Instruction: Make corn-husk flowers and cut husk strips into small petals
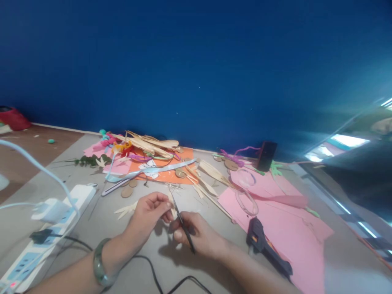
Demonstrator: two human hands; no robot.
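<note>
My right hand (199, 234) is closed round a pair of dark scissors (181, 220), whose blades point up and away from me. Pinched in the fingers of my left hand (154, 208) is a small pale cream piece (173, 210), right beside the blades. Its exact shape is partly hidden by my fingers. Behind the left hand lies a cream cut piece with finger-like strips (126, 210) on the grey table (214, 261). Thin pale scraps (171, 186) are scattered just beyond the scissors.
On the right, a black glue gun (266, 247) rests on pink sheets (306, 245) near a clear tape ring (247, 203). A white power strip (82, 196) with plugs stands at left. Pale dried strips (150, 143) and an orange sheet (186, 177) lie before the blue wall (196, 73).
</note>
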